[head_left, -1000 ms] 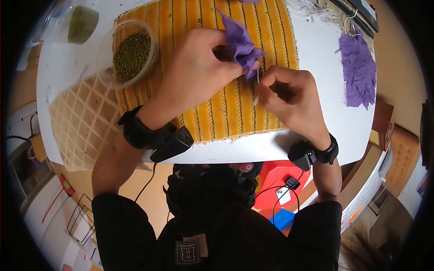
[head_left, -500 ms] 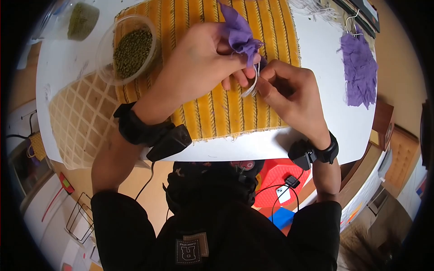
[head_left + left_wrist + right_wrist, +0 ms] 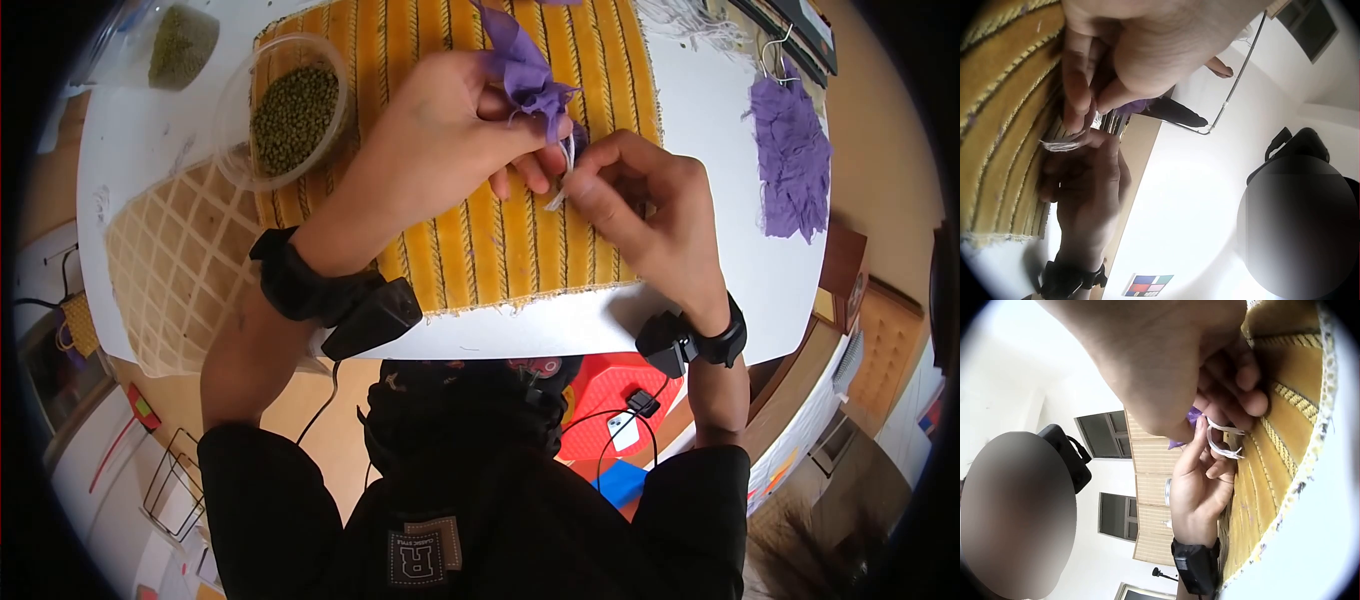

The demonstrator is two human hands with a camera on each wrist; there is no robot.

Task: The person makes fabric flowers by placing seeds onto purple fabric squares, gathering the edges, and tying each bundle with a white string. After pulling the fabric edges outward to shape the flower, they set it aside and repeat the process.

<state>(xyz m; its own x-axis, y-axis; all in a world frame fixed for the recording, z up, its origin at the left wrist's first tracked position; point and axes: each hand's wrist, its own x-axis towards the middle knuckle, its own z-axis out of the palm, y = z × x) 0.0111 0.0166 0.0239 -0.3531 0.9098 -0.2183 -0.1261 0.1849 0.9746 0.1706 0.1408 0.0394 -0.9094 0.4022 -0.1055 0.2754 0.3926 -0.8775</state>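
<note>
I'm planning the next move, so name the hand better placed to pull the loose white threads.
Probably the right: the right hand is close beside the white threads, while the left hand is occupied pinching the purple cloth.

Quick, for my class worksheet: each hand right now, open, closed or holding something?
Left hand: closed, holding purple cloth.
Right hand: curled near the white threads; whether it grips anything cannot be told.

left hand (image 3: 440, 140) pinching, right hand (image 3: 660, 205) just beside it with fingers bent, forearms (image 3: 248, 368) extended forward
</note>
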